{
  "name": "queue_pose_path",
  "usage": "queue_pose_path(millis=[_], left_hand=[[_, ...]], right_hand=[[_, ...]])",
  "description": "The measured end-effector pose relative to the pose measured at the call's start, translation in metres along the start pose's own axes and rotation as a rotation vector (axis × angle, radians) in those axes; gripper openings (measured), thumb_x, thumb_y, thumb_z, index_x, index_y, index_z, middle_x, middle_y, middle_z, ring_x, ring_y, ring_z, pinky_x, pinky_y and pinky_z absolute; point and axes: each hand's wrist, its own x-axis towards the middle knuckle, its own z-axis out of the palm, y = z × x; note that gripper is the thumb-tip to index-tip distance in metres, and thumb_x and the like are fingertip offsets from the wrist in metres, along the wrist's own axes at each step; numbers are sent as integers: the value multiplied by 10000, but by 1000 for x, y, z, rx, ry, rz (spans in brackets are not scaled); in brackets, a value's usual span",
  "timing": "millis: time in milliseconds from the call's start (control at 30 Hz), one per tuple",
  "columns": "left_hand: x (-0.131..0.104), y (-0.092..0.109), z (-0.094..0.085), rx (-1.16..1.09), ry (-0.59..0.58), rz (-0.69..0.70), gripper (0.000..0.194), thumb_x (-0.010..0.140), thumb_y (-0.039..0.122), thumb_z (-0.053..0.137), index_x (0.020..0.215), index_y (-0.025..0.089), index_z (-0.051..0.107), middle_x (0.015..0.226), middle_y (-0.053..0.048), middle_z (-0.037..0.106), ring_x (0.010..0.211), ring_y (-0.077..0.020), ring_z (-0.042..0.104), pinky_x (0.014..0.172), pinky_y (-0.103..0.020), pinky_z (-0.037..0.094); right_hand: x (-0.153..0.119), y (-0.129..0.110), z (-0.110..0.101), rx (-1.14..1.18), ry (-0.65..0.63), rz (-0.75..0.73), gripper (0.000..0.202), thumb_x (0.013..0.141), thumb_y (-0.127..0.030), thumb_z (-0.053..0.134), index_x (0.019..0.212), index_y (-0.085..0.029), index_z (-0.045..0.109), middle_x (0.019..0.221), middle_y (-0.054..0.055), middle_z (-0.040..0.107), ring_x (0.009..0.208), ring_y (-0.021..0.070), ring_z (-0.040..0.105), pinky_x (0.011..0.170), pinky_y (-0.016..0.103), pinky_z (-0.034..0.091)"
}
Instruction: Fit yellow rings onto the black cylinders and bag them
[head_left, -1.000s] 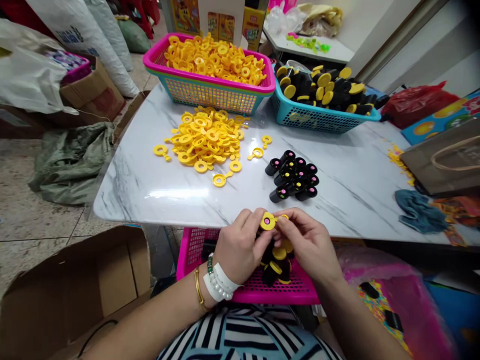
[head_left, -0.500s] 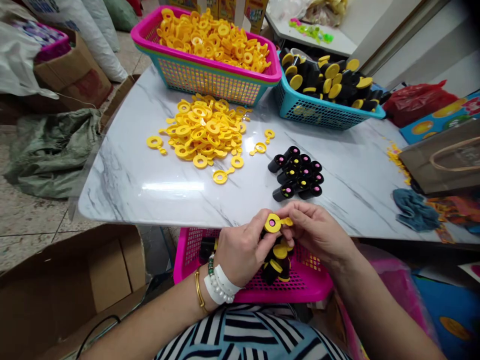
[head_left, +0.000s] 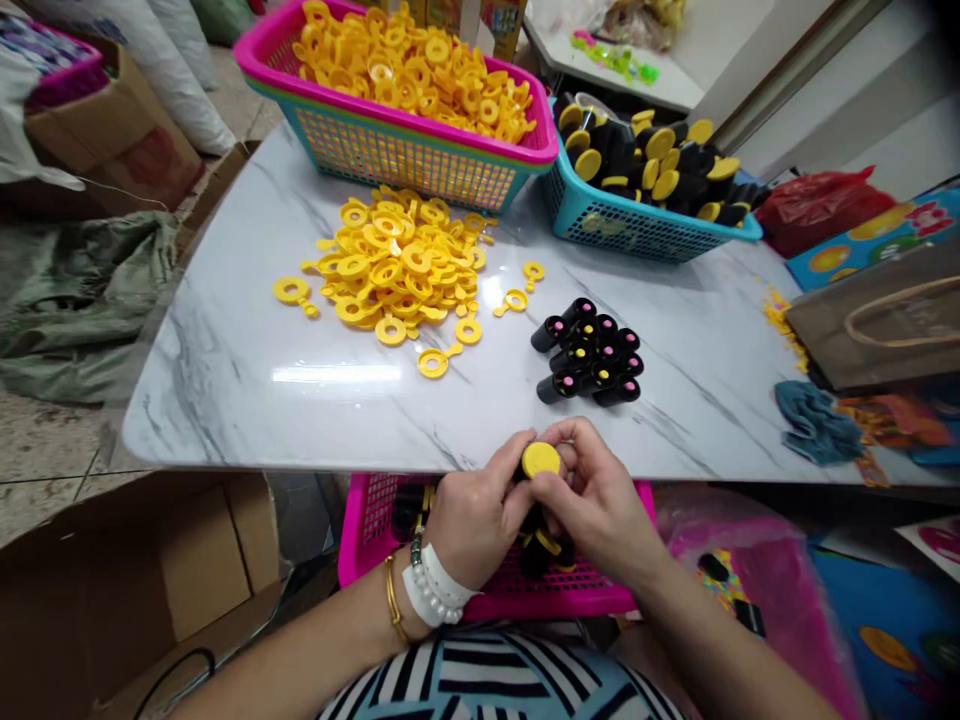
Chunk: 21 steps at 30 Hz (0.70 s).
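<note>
Premises present as a small workshop or packing room; a white marble-patterned table (head_left: 337,420) carries a loose heap of yellow plastic ring pieces (head_left: 405,262); a pink-rimmed plastic basket (head_left: 420,165) filled with like pieces and a turquoise plastic basket (head_left: 652,232) of black, yellow-capped tubes stand at its far side; open brown cardboard boxes (head_left: 202,560) and white sacks (head_left: 176,80) occupy the floor alongside.

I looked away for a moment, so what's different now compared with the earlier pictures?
The yellow cap showed an open ring with a pink centre, its small flap out toward the right hand. Now a solid yellow top covers the ring, the flap apparently folded over. The left hand and right still hold the piece. The yellow pile and black tubes look unchanged.
</note>
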Motion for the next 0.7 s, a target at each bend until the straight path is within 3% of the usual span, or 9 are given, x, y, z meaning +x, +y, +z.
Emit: queue_pose_path(millis=[100, 200, 300, 367, 433, 533, 700], left_hand=[[-6, 0, -11, 187, -125, 69, 498, 927, 277, 504, 1397, 121, 450, 807, -75, 745, 636, -191, 699, 583, -272, 549], [-9, 7, -37, 383, -206, 168, 481, 926, 219, 487, 1394, 114, 443, 782, -61, 722, 632, -204, 685, 590, -314, 563], [4, 10, -67, 536, -4, 197, 426, 941, 240, 495, 1359, 160, 486, 845, -60, 690, 697, -196, 664, 630, -324, 563], [21, 6, -79, 674, 161, 172, 424, 914, 279, 558, 1323, 170, 526, 986, -105, 663, 806, -227, 653, 659, -350, 562], [39, 0, -82, 775, 227, 146, 350, 876, 284, 618, 1202, 158, 608, 1095, -141, 623, 897, -267, 634, 692, -384, 564], [52, -11, -77, 741, 169, 162, 117, 892, 198, 580, 963, 130, 644, 1038, -123, 624, 912, -252, 616, 758, -389, 562], [37, -11, -72, 589, 76, 269, 84, 915, 155, 528, 975, 135, 584, 1024, -101, 617, 962, -239, 576, 818, -400, 531]], right_hand=[[-13, 3, -3, -198, -23, -56, 331, 819, -371, 702, 994, -239, 454, 639, -88, 438, 517, 83, 404, 472, 197, 319], [-24, 0, -13, -433, -95, -112, 279, 826, -310, 695, 1003, -239, 491, 618, -83, 450, 520, 91, 431, 489, 212, 325], [-28, -6, -26, -505, -202, -150, 416, 790, -335, 746, 1116, -256, 501, 621, -85, 456, 519, 97, 447, 482, 215, 328], [-25, -9, -32, -490, -144, -205, 469, 801, -382, 740, 1181, -261, 492, 628, -81, 466, 507, 99, 451, 471, 217, 343], [-19, -11, -32, -477, -40, -289, 378, 861, -387, 675, 1174, -253, 511, 629, -69, 489, 496, 101, 463, 472, 220, 367], [-12, -11, -24, -493, 1, -380, 219, 910, -336, 615, 1099, -239, 561, 626, -54, 513, 499, 101, 480, 489, 224, 395], [-10, -4, -18, -482, 68, -440, 155, 916, -259, 600, 1064, -215, 592, 660, -36, 529, 529, 103, 504, 502, 230, 427]])
